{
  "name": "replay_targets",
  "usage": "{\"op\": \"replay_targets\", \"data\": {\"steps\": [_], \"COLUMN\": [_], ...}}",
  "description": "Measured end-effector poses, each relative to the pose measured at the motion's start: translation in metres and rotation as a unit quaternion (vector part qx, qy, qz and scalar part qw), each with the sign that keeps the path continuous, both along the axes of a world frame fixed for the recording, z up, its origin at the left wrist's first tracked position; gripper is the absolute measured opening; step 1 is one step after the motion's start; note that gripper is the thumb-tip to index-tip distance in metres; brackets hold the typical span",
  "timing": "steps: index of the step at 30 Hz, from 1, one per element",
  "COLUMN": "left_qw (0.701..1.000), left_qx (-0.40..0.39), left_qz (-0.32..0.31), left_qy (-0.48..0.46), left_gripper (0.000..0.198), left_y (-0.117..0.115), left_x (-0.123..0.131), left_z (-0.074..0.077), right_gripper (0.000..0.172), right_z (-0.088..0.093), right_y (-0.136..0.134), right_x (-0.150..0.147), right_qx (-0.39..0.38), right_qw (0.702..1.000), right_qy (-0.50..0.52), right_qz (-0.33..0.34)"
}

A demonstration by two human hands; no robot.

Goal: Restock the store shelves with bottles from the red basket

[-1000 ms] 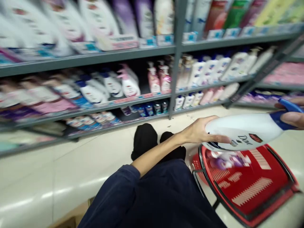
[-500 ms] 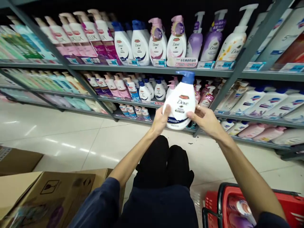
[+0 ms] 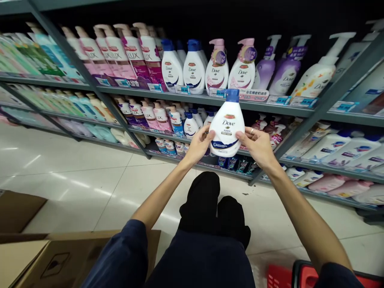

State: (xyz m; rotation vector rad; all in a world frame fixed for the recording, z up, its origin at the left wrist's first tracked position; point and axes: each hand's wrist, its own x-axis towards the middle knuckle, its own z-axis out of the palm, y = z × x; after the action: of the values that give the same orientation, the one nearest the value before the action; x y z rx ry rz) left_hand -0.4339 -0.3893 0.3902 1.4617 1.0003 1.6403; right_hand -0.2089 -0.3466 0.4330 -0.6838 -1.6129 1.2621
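Note:
A white Dove pump bottle with a blue top [image 3: 228, 126] is held upright between both hands, its label facing me. My left hand [image 3: 200, 145] grips its lower left side, thumb on the front. On the lower right side is my right hand [image 3: 258, 145], its thumb on the front too and a ring on one finger. The fingers behind the bottle are partly hidden. Behind it, similar Dove bottles [image 3: 194, 72] with blue tops stand on the upper shelf, beside Dove bottles with pink pumps [image 3: 242, 72].
Shelves [image 3: 210, 100] with several rows of bottles run across the front. A cardboard box [image 3: 60, 264] is at the lower left, another [image 3: 21, 210] beyond it. A red basket [image 3: 277, 277] with a black handle is at the lower right.
The bottle has gone from tilted to nearly upright, with both hands still around it. The view has shifted, so the shelves sit lower and further right, and less of the basket shows.

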Motion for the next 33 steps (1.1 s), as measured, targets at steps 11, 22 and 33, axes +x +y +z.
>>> {"op": "replay_targets", "data": {"steps": [11,22,33], "left_qw": [0.992,0.987,0.986], "left_qx": [-0.121,-0.126,-0.036], "left_qz": [0.009,0.014,0.074], "left_qy": [0.012,0.103,0.146], "left_gripper": [0.069,0.063,0.066], "left_y": [0.061,0.068,0.142], "left_x": [-0.082,-0.109,-0.14], "left_z": [-0.081,-0.143,-0.112], "right_gripper": [0.086,0.062,0.053], "right_z": [-0.083,-0.134,-0.131], "right_y": [0.078,0.071,0.135], "right_x": [-0.064,-0.079,-0.133], "right_qx": [-0.141,-0.018,0.169], "right_qw": [0.989,0.962,0.948], "right_qy": [-0.041,-0.273,-0.233], "right_qz": [0.013,-0.012,-0.137]}}
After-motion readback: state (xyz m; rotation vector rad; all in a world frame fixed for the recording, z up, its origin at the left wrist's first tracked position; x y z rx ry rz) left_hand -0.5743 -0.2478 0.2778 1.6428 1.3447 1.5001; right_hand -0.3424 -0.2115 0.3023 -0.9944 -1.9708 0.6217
